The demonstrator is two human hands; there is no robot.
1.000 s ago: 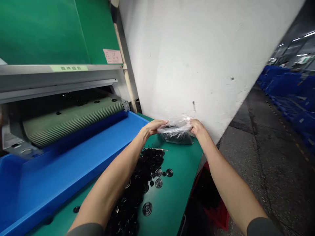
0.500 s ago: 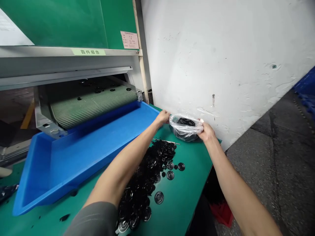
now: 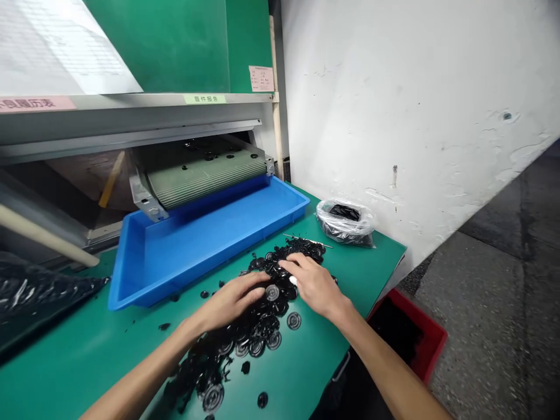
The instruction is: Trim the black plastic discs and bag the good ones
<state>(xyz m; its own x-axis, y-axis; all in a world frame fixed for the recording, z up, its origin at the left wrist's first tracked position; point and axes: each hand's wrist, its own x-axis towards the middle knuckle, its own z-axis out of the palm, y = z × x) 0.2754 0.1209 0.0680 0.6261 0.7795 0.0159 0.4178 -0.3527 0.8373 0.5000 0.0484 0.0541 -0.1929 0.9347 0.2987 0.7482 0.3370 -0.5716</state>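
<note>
Between the right edge of the green surface and a heap of black pieces, a black disc lies loose at the near end. The heap runs up the middle toward the far edge. Over its farther half reach both bare hands, palms down: the left hand has its fingers loosely bent among the pieces, and the right hand bends its own over them from the opposite side. The pieces are dark and crowded, so I cannot tell whether either hand grips any. Below the right edge stands a red bin. Beyond the heap lies a blue tray, with a thin rod past the heap's far end. Near the far right corner sits an open clear bag of black pieces, well apart from both hands. Above the tray, a green belt carries a few more.
</note>
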